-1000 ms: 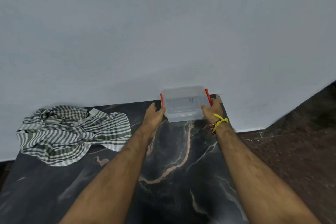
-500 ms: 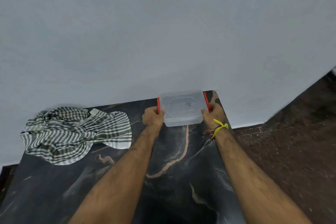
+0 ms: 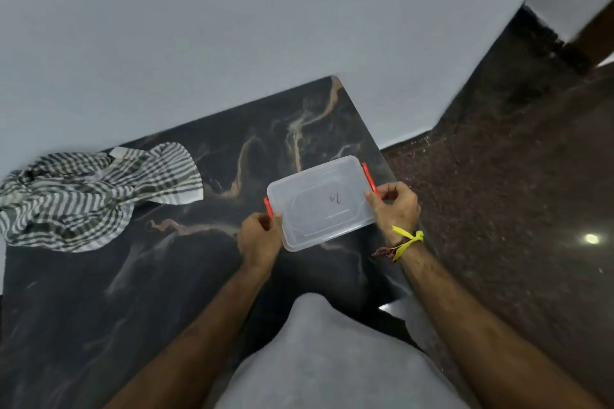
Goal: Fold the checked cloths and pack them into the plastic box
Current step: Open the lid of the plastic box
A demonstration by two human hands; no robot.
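Note:
A clear plastic box with its lid on and red side clips is held over the right part of the dark marble table. My left hand grips its left end at the red clip. My right hand, with yellow thread at the wrist, grips the right end. A crumpled heap of green-and-white checked cloths lies at the table's far left, by the wall, well apart from both hands.
A pale grey wall runs along the table's far edge. The table's right edge drops to a dark speckled floor. My grey-clothed lap shows at the bottom.
Both hands have pulled the box from the table's far right corner by the wall toward me. The view has tilted down. The cloths have not moved.

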